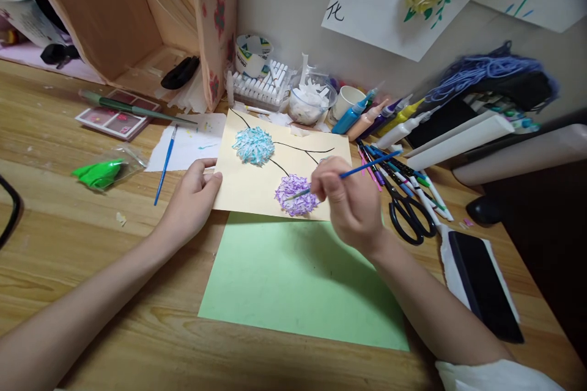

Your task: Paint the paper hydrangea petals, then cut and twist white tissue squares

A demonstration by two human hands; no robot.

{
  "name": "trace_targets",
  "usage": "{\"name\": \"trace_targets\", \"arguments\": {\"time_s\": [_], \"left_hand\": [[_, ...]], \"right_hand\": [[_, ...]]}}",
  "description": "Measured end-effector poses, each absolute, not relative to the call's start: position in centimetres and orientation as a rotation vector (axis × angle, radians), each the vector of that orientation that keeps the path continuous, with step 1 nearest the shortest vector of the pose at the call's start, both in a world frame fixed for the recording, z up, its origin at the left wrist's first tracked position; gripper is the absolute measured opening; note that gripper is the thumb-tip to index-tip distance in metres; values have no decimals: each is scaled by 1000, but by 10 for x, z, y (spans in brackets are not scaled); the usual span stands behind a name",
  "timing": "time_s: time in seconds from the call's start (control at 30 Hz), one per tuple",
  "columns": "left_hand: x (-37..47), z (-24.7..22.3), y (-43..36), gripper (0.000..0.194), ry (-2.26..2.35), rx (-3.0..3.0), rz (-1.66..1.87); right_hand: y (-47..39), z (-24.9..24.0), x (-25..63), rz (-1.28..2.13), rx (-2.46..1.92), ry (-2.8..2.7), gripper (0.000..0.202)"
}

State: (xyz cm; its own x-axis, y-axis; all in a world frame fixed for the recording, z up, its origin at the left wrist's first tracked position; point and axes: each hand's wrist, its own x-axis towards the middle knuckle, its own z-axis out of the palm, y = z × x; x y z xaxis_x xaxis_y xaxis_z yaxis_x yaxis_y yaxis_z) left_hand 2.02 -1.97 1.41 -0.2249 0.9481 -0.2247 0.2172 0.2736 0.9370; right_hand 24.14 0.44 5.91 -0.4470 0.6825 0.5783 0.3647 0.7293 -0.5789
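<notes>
My left hand [197, 198] pinches the left edge of a cream sheet of paper [243, 192], thumb on top. On the sheet are thin black painted branches, a blue-and-white raised flower [254, 146] and a purple-and-white raised flower [298, 195]. Closed around a blue-handled paintbrush [370, 163], my right hand [348, 201] hovers over the sheet's right part. The brush tip lies over the purple flower; whether it touches I cannot tell. Part of the sheet's right side is hidden behind this hand. Beneath the sheet's near edge lies a green sheet [298, 281].
Black scissors [408, 214], pens and a dark phone [483, 284] lie to the right. Paint bottles [355, 111], a paper cup [347, 101] and a tub of white scraps [309, 101] line the back. Left are another brush [166, 165] and a green bag [103, 172].
</notes>
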Motion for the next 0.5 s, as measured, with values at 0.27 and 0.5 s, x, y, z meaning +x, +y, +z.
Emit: {"name": "trace_targets", "arguments": {"time_s": [0.27,0.5], "left_hand": [[13,15,-17,40,1642,1065,999],[6,25,-12,38,1644,1018,990]], "right_hand": [[31,90,277,594,-916,-1558,28],[35,105,303,599,-924,-1694,29]]}}
